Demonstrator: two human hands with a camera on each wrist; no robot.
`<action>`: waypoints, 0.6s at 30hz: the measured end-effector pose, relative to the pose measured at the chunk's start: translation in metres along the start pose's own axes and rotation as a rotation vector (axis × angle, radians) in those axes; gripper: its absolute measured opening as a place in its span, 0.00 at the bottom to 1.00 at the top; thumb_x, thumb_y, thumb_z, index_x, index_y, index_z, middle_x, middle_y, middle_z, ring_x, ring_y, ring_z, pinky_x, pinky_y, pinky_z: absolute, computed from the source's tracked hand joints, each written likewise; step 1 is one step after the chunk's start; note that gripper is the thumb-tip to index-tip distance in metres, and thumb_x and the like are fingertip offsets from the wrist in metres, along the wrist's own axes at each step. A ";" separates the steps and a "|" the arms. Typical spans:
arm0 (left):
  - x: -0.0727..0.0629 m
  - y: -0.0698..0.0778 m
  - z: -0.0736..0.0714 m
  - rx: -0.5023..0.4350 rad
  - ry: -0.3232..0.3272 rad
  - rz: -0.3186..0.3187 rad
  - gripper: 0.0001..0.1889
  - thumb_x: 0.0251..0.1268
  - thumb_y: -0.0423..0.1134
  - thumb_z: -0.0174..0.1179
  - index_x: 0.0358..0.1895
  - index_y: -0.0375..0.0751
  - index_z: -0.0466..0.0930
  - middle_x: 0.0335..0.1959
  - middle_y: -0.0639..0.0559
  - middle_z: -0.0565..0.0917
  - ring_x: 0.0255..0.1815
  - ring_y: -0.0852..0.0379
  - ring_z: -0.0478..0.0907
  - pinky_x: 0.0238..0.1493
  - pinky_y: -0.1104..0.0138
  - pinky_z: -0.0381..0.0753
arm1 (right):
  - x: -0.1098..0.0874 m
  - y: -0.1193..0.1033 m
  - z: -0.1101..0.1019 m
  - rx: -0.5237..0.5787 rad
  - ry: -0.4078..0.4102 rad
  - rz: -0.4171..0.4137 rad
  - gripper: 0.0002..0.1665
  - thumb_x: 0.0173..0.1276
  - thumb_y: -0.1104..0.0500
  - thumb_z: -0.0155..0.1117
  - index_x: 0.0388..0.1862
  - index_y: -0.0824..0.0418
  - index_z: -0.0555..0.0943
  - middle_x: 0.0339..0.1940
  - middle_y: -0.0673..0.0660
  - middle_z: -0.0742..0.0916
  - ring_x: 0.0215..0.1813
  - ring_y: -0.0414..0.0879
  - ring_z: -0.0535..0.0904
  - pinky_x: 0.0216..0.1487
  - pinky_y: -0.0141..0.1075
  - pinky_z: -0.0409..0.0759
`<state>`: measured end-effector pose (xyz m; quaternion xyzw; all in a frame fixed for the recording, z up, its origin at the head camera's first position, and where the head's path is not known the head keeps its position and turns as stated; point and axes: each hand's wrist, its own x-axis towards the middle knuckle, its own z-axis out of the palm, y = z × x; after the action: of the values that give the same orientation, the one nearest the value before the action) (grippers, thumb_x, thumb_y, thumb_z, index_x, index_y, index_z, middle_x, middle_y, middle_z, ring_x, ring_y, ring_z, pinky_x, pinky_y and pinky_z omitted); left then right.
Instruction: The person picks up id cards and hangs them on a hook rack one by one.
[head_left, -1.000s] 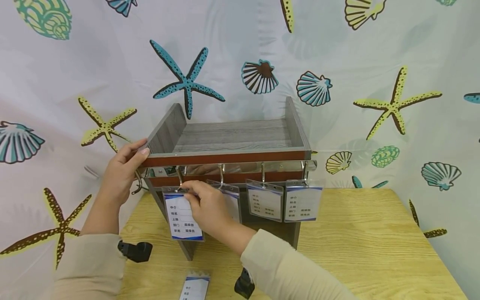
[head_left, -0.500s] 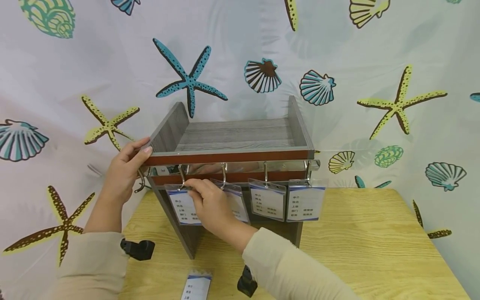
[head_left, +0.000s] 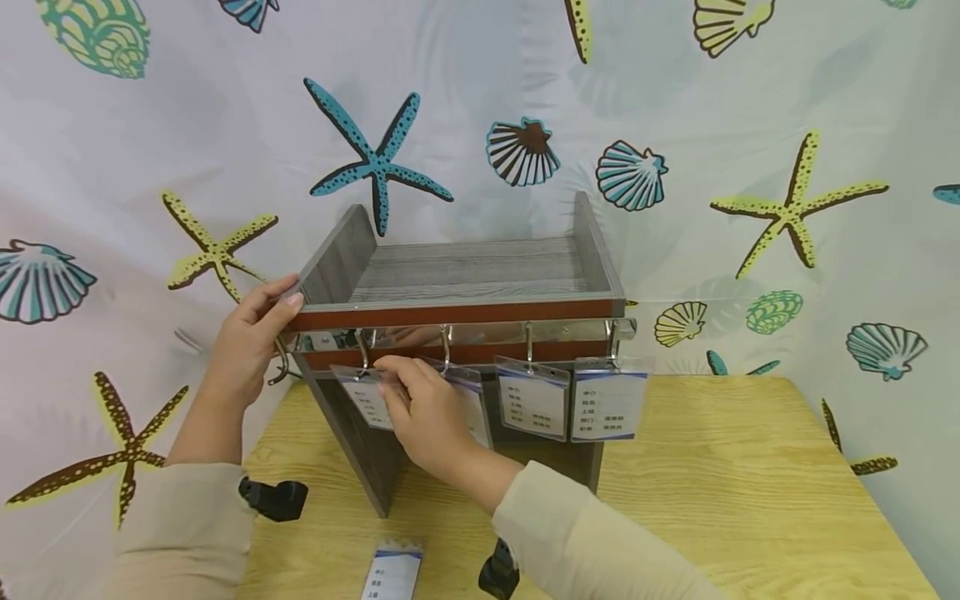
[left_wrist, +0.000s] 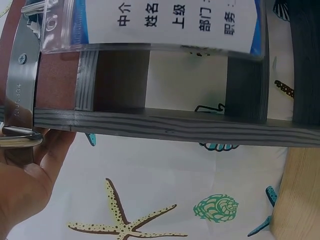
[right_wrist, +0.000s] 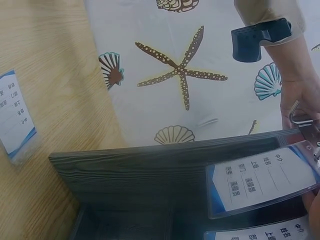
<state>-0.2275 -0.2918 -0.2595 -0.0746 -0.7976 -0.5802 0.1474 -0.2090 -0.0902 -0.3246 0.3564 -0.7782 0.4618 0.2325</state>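
Observation:
My left hand grips the left front corner of the grey wooden shelf. A metal rail with several hooks runs along the shelf's front. My right hand pinches a clear ID badge holder at its upper right edge, thumb in front. Its top edge is at the second hook from the left; whether the hook passes through the slot is hard to tell. The holder tilts, its lower end swung back. In the right wrist view, the badge holder shows its printed card, and fingertips only partly appear.
More badge holders hang to the right, one partly behind my right hand, then another and the rightmost. The leftmost hook is below my left hand. Further badges lie on the wooden table. A patterned curtain stands behind.
The pinched badge holder has tilted, its lower end swinging back and up, so less of its card faces forward. My right hand stays near the hook; my left hand keeps its grip.

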 end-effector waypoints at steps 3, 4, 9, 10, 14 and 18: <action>0.000 -0.001 0.000 0.009 0.003 -0.004 0.27 0.63 0.49 0.47 0.64 0.48 0.57 0.50 0.55 0.64 0.48 0.61 0.62 0.47 0.62 0.59 | -0.002 -0.002 -0.004 0.019 -0.027 0.025 0.15 0.65 0.61 0.51 0.51 0.62 0.71 0.45 0.54 0.77 0.46 0.42 0.72 0.43 0.29 0.70; 0.000 -0.001 0.000 0.005 0.003 -0.005 0.27 0.63 0.49 0.47 0.64 0.48 0.57 0.50 0.54 0.63 0.48 0.61 0.62 0.47 0.61 0.59 | -0.002 -0.003 -0.005 0.026 -0.033 0.030 0.16 0.65 0.60 0.51 0.51 0.62 0.71 0.47 0.54 0.77 0.48 0.42 0.71 0.46 0.29 0.70; 0.000 0.001 -0.001 0.032 -0.012 -0.024 0.28 0.63 0.51 0.45 0.65 0.50 0.55 0.57 0.44 0.60 0.53 0.54 0.60 0.51 0.56 0.57 | -0.003 -0.005 -0.011 0.093 -0.043 0.027 0.19 0.66 0.60 0.50 0.54 0.63 0.69 0.54 0.55 0.73 0.56 0.42 0.67 0.52 0.32 0.66; -0.001 0.001 -0.001 0.048 -0.020 -0.026 0.28 0.63 0.51 0.44 0.66 0.51 0.53 0.59 0.42 0.58 0.56 0.51 0.58 0.53 0.53 0.55 | -0.003 -0.006 -0.012 0.108 -0.047 0.025 0.19 0.66 0.60 0.50 0.55 0.63 0.68 0.56 0.55 0.73 0.57 0.42 0.66 0.52 0.32 0.66; -0.002 0.006 -0.006 0.070 -0.032 -0.031 0.30 0.64 0.49 0.44 0.67 0.54 0.45 0.64 0.39 0.53 0.63 0.45 0.48 0.58 0.48 0.44 | -0.005 -0.008 -0.020 0.155 -0.087 0.012 0.23 0.66 0.59 0.50 0.59 0.62 0.65 0.60 0.54 0.69 0.57 0.41 0.66 0.53 0.33 0.65; -0.007 0.007 -0.016 0.109 0.013 -0.036 0.30 0.65 0.50 0.42 0.68 0.53 0.43 0.64 0.42 0.54 0.62 0.53 0.55 0.59 0.59 0.53 | -0.006 -0.012 -0.030 0.199 -0.147 0.028 0.26 0.66 0.57 0.50 0.63 0.60 0.61 0.61 0.52 0.67 0.61 0.40 0.60 0.56 0.32 0.61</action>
<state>-0.2164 -0.3043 -0.2507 -0.0480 -0.8283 -0.5388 0.1460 -0.1949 -0.0657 -0.3087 0.3996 -0.7483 0.5128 0.1318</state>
